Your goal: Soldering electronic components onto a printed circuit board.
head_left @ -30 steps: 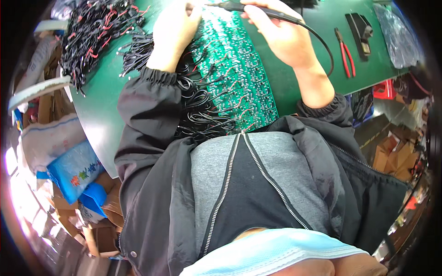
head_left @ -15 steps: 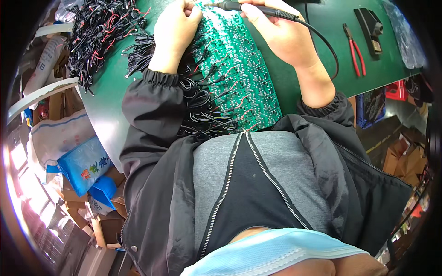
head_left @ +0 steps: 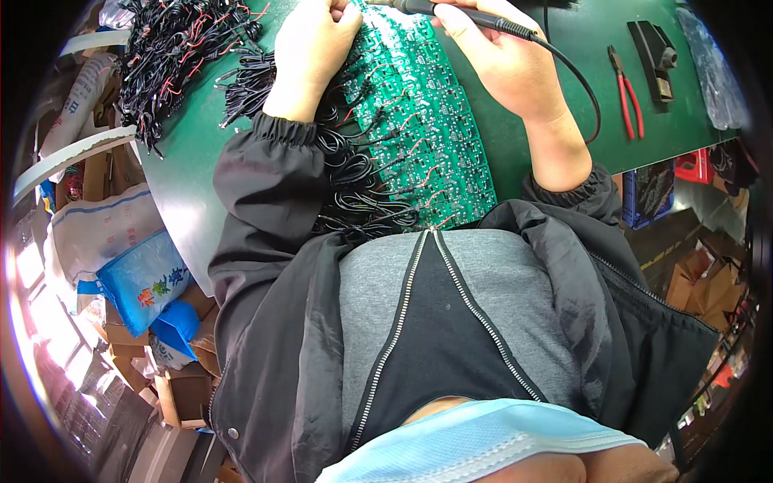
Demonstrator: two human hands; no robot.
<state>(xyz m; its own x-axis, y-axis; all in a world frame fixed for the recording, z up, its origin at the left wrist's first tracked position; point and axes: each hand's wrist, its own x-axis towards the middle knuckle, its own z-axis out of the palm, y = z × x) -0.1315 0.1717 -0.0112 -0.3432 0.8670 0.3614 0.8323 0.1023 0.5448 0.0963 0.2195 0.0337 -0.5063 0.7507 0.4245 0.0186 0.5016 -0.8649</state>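
Note:
A long green circuit board panel [head_left: 427, 121] lies on the green table [head_left: 531, 113], with black and red wires [head_left: 354, 177] fanning off its left side. My left hand [head_left: 310, 48] rests fingers-down on the panel's top left edge, pinching at a wire there. My right hand [head_left: 503, 56] grips a black soldering iron [head_left: 475, 16], its tip pointing left at the panel's top. Its cord [head_left: 580, 72] curves off to the right.
A heap of black and red wire leads [head_left: 177, 48] lies at the table's upper left. Red-handled pliers [head_left: 624, 97] and a black tool [head_left: 654, 48] lie at the right. Bags [head_left: 145, 278] and cardboard boxes [head_left: 181, 394] crowd the floor on the left.
The view has shifted a little, and both hands sit higher in the picture. My left hand's fingers have curled onto the panel's top edge; the iron stays in my right hand.

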